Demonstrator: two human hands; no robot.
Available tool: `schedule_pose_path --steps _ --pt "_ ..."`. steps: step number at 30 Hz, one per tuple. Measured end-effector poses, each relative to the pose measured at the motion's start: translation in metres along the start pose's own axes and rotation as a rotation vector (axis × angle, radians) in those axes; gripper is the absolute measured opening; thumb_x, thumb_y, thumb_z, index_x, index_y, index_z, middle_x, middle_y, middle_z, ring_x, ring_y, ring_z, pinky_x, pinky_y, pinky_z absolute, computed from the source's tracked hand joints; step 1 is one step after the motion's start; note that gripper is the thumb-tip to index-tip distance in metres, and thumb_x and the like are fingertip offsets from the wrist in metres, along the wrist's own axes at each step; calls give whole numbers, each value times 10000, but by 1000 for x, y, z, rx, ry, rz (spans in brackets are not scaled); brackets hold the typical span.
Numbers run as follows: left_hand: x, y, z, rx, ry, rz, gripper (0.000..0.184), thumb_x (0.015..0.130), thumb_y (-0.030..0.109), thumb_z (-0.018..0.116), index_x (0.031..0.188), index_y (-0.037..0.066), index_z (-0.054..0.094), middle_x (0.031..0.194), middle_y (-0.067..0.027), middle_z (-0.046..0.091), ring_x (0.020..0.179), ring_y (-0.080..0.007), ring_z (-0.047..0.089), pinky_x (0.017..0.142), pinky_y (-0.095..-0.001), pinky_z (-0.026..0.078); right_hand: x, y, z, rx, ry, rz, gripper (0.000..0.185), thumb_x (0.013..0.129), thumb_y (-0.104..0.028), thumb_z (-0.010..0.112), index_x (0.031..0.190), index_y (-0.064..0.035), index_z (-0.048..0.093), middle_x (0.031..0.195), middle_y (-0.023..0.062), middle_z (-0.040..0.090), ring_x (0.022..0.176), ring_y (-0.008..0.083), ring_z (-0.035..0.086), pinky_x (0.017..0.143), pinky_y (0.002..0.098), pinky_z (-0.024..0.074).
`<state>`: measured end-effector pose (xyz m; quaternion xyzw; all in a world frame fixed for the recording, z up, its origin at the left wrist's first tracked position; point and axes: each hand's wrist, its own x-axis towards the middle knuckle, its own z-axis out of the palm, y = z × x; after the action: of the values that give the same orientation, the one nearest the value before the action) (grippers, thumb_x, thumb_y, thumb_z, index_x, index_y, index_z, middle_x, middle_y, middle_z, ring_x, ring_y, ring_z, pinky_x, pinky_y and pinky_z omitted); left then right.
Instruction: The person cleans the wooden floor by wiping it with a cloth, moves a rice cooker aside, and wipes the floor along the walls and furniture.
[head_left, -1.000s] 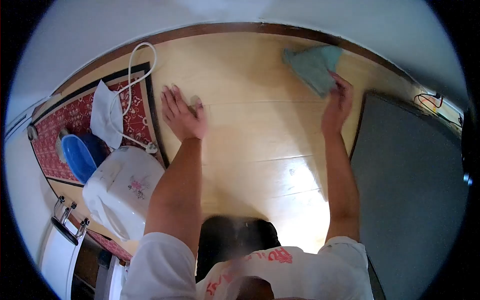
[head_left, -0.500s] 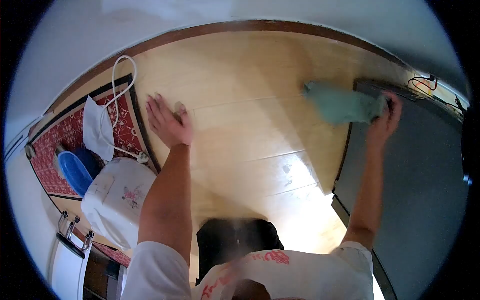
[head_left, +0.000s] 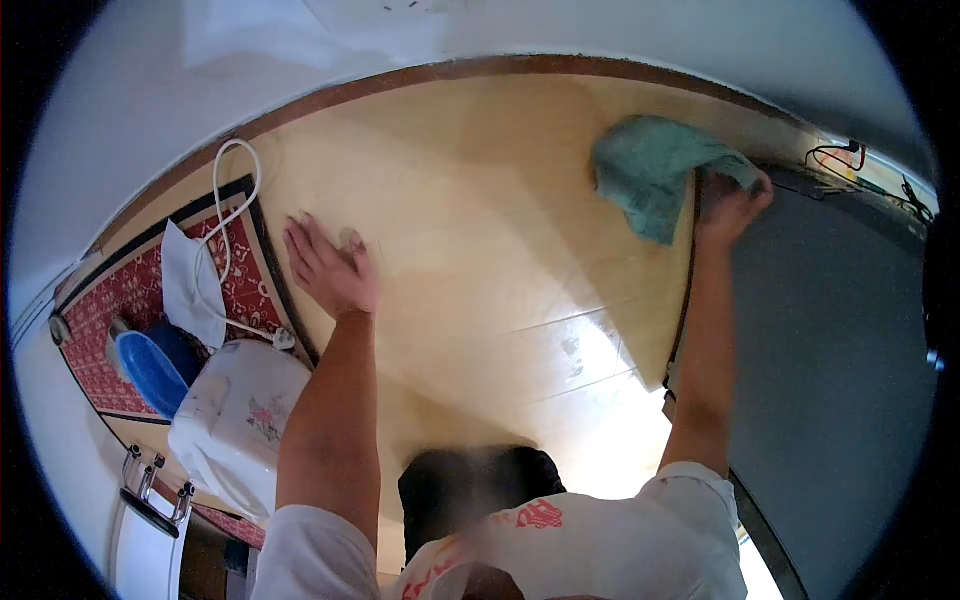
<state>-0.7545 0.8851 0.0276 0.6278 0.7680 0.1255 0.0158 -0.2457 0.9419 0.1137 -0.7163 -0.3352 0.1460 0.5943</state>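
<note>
My right hand (head_left: 733,208) grips one corner of a green cleaning cloth (head_left: 652,170). The rest of the cloth spreads out to the left over the light wood-look floor (head_left: 460,220), with its lower corner hanging toward me. The hand is at the edge of a dark grey panel. My left hand (head_left: 332,270) lies flat on the floor at the left, fingers stretched and thumb apart, beside the edge of a red patterned rug (head_left: 130,300). A small roundish spot shows between its thumb and forefinger; I cannot tell what it is.
Left of my arm stands a white flowered appliance (head_left: 245,400), next to a blue basin (head_left: 155,365). A white cord (head_left: 225,240) loops over a white sheet (head_left: 190,285) on the rug. The dark grey panel (head_left: 820,370) borders the right; cables (head_left: 840,160) lie beyond it.
My right hand has moved up and slightly left with the cloth, which now lies more spread out, nearer the wall. The left hand keeps its place on the floor; the view has shifted slightly.
</note>
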Motion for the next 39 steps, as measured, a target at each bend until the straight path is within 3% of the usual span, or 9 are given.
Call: schedule_pose_path --steps 1,6,12,18,22,25,32,35,39 --pt "0 0 -1 0 -3 2 668 961 450 453 1470 35 337 1538 -201 291 1398 -378 303 1121 -515 239 0 -20 -3 103 63 44 338 957 -269 579 1214 -93 446 1210 130 484 1052 266 525 877 383 494" --pt "2 0 -3 12 -35 -7 714 924 419 487 1493 37 286 1543 -209 270 1403 -382 285 1113 -510 240 -25 -70 -26 -260 261 -546 410 941 -365 583 1185 -59 460 1172 135 534 992 276 564 814 412 524" --pt "1 0 -4 12 -47 -7 724 923 436 481 1495 37 284 1547 -206 263 1407 -377 278 1117 -506 234 -66 -139 -41 -258 510 -409 467 975 -432 518 1213 -35 458 1207 155 525 1007 270 582 818 420 528" --pt "1 1 -3 -8 -18 5 690 948 444 464 1485 40 307 1539 -208 282 1401 -385 292 1115 -522 240 -62 -79 -34 -476 433 -627 446 1013 -424 413 1194 -21 472 1163 171 551 982 264 589 803 423 529" --pt "1 0 -2 -2 -8 9 670 955 435 470 1474 37 323 1534 -215 289 1395 -393 301 1114 -530 247 -22 21 20 -370 381 -370 416 998 -356 407 1163 13 505 1183 238 526 1033 342 557 948 457 448" --pt "2 -2 0 -23 -2 30 665 958 436 461 1472 38 325 1534 -217 288 1396 -394 300 1115 -531 244 37 100 48 -670 199 -299 349 949 -223 505 1137 70 492 1180 286 521 1067 406 563 927 487 466" --pt "1 -2 0 38 -43 5 701 935 453 442 1486 43 301 1542 -206 277 1416 -377 274 1112 -517 236 98 130 80 -869 67 -185 347 909 -234 562 1121 22 464 1030 214 616 927 394 608 830 477 477" --pt "0 1 -2 49 -46 4 696 943 462 426 1484 41 306 1541 -206 280 1414 -378 277 1108 -521 237 59 128 79 -857 -118 -453 437 837 -168 622 1187 11 430 1037 273 646 909 444 638 774 548 500" --pt "2 1 0 35 -31 8 694 943 459 431 1482 40 311 1540 -207 282 1412 -379 280 1105 -522 240 34 104 89 -1123 -190 -435 378 832 -136 623 1134 -1 441 939 256 632 796 411 629 689 498 509"
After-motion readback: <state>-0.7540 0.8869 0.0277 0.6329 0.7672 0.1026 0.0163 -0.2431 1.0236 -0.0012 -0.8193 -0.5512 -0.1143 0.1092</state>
